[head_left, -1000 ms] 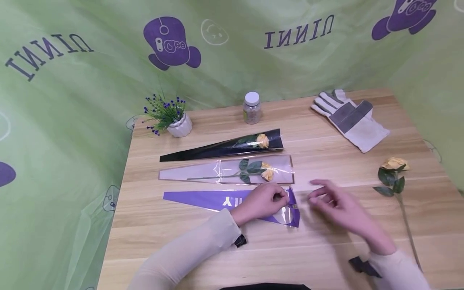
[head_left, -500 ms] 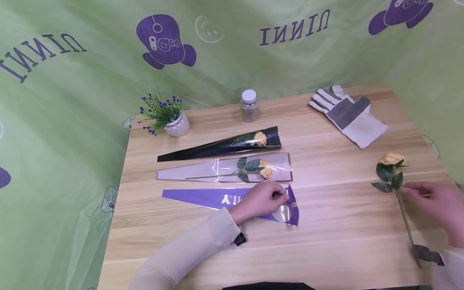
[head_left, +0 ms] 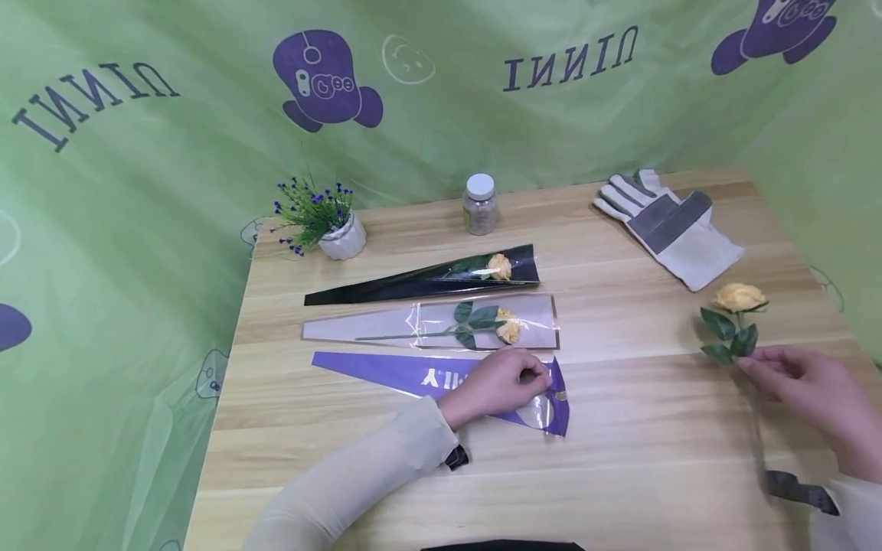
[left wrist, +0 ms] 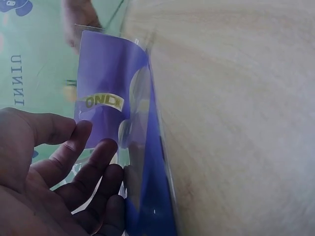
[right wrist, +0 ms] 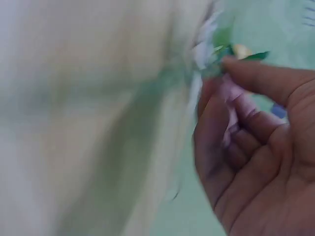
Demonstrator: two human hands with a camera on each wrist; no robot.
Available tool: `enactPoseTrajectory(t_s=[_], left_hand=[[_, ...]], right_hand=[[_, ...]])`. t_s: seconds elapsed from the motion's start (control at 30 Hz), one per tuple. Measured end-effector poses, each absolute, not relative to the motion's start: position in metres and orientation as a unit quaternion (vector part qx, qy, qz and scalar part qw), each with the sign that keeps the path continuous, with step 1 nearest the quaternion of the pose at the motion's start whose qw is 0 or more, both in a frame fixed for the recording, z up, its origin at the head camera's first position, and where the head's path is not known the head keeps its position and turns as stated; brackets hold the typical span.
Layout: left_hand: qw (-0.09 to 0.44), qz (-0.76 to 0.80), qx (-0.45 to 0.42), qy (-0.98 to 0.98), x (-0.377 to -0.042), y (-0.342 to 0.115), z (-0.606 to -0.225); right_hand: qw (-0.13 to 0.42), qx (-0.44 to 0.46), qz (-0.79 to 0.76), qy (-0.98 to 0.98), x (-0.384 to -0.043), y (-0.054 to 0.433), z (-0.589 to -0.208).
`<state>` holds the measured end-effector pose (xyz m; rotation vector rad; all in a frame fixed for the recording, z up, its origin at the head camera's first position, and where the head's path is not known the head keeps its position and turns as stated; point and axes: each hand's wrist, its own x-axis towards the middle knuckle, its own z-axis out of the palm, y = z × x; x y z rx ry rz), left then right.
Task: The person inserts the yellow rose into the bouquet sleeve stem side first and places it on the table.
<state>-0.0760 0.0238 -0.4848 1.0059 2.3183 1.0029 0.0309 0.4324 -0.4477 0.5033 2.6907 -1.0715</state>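
Note:
My left hand (head_left: pixel 496 385) pinches the open end of a purple flower sleeve (head_left: pixel 386 373) with a clear front, between thumb and index finger. In the left wrist view, the purple sleeve (left wrist: pixel 106 64) bows open beside the fingertips, showing a gold-lettered band. At the right, my right hand (head_left: pixel 816 390) pinches the stem of a yellow artificial rose (head_left: pixel 740 297) just below its leaves. The bloom points away from me and the stem trails toward the table's front. Blur in the right wrist view hides much of the rose; the right hand (right wrist: pixel 256 128) shows with thumb and index together.
Above the purple sleeve lie a clear sleeve (head_left: pixel 386 325) and a black sleeve (head_left: pixel 386 288), each with a yellow rose inside. A potted plant (head_left: pixel 343 239), a lidded jar (head_left: pixel 480 207) and a work glove (head_left: pixel 689 249) are along the back of the wooden table (head_left: pixel 641 490).
My right hand has gone from beside the purple sleeve to the rose at the right, taken its stem and shifted it slightly left. My left hand stays at the purple sleeve.

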Motion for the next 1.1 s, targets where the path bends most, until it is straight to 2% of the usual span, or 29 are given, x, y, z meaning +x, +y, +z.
enactPoseTrajectory(t_s=[0.1, 0.2, 0.3, 0.43, 0.83, 0.97, 1.1], left_hand=[[0.218, 0.369, 0.359, 0.829, -0.077, 0.024, -0.484], [0.228, 0.380, 0.353, 0.824, -0.077, 0.025, -0.483], [0.237, 0.389, 0.351, 0.818, -0.077, 0.025, -0.482], [0.242, 0.397, 0.349, 0.814, -0.077, 0.025, -0.483], [0.258, 0.406, 0.322, 0.816, -0.076, 0.023, -0.484], [0.258, 0.407, 0.324, 0.814, -0.077, 0.024, -0.484], [0.257, 0.406, 0.326, 0.814, -0.076, 0.024, -0.483]], right_hand=[[0.054, 0.194, -0.560, 0.804, 0.032, 0.407, -0.429], [-0.035, 0.138, -0.730, 0.668, 0.034, 0.375, -0.415], [-0.099, 0.066, -0.809, 0.575, 0.036, 0.343, -0.411], [-0.146, 0.029, -0.830, 0.538, 0.036, 0.312, -0.414], [-0.257, 0.095, -0.785, 0.555, 0.036, 0.293, -0.416], [-0.268, 0.099, -0.782, 0.554, 0.041, 0.294, -0.413], [-0.252, 0.104, -0.773, 0.573, 0.045, 0.293, -0.411]])
